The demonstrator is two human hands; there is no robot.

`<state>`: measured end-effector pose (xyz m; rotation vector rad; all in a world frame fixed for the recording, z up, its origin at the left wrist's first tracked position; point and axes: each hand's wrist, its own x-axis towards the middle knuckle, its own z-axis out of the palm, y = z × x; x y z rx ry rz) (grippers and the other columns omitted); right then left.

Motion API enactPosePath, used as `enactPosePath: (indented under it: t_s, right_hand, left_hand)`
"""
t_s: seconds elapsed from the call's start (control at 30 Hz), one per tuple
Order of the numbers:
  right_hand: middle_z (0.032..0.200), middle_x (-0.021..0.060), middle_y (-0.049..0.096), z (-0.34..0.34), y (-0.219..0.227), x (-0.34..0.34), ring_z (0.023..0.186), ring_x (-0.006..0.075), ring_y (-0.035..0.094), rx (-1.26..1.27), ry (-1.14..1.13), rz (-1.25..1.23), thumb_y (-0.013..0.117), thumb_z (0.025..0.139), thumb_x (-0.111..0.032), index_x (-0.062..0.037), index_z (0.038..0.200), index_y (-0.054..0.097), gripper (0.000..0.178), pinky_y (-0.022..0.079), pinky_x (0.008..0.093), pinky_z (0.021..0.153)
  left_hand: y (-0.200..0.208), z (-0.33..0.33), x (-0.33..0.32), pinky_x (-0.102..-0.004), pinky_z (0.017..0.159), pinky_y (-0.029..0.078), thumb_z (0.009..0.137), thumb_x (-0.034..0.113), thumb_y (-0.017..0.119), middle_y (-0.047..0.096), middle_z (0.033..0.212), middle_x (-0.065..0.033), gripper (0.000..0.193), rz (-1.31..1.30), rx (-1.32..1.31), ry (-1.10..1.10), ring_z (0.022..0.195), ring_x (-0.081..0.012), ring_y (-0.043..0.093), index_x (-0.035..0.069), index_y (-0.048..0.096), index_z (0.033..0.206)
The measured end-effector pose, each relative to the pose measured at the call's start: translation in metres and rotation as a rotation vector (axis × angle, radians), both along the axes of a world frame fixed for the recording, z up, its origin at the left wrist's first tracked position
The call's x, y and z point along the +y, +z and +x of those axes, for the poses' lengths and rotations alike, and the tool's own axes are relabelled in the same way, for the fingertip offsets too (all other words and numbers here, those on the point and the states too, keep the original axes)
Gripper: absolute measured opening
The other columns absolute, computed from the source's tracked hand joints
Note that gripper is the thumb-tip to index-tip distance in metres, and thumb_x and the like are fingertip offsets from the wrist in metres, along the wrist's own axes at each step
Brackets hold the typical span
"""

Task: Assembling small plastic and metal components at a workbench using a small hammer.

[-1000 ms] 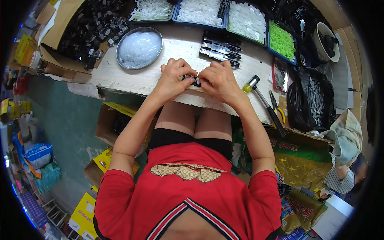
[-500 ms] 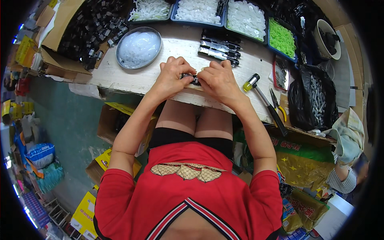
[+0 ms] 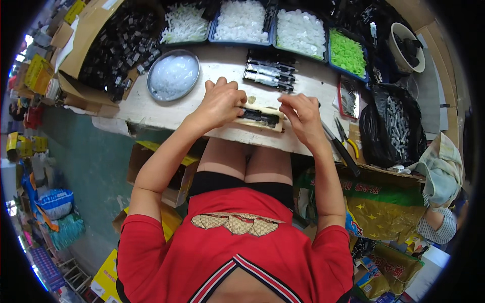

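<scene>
Black plastic strip [image 3: 260, 116] looks light and stiff to us; left hand [image 3: 221, 103] pinches its end, right hand [image 3: 301, 117] curled just beside, holding nothing visible.

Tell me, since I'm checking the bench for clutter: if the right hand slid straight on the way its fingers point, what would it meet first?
Probably the row of finished black parts lying on the white bench top, just beyond the right hand. Behind that row sits the tray of white pieces. Depth is hard to judge in this view.
</scene>
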<state>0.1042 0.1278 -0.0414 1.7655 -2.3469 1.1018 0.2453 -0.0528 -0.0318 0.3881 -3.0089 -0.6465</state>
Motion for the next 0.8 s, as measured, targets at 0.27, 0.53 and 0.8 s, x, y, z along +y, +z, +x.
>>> enactPosePath:
  t_s: [0.27,0.53,0.8]
  right_hand:
    - [0.084,0.0012,0.059,-0.012,0.001,0.031,0.080,0.0188,0.053,-0.065,-0.074,-0.153,0.062,0.075,-0.007,-0.0098,0.083,0.061,0.009,0.032,0.0321,0.070]
    - [0.077,0.0015,0.057,-0.020,-0.005,0.052,0.078,0.0183,0.053,-0.090,-0.154,-0.123,0.063,0.074,-0.006,-0.0085,0.082,0.063,0.009,0.031,0.0308,0.068]
    - [0.079,0.0038,0.060,-0.022,-0.004,0.051,0.078,0.0187,0.055,-0.110,-0.189,-0.117,0.062,0.075,-0.005,-0.0057,0.084,0.063,0.009,0.034,0.0296,0.069]
  left_hand:
    - [0.024,-0.117,-0.015,-0.0402,0.071,0.037,0.069,0.016,0.065,0.060,0.078,-0.0049,0.010,-0.201,0.373,0.005,0.079,-0.0270,0.054,0.011,0.067,0.077]
    - [0.000,-0.208,-0.022,-0.0409,0.071,0.037,0.066,0.004,0.056,0.062,0.079,-0.0102,0.012,-0.550,0.264,-0.035,0.083,-0.0308,0.054,0.007,0.066,0.071]
    - [0.008,-0.206,-0.045,-0.0355,0.055,0.046,0.070,0.014,0.068,0.059,0.065,-0.0125,0.016,-0.021,0.698,-0.005,0.058,-0.0238,0.058,0.002,0.065,0.081]
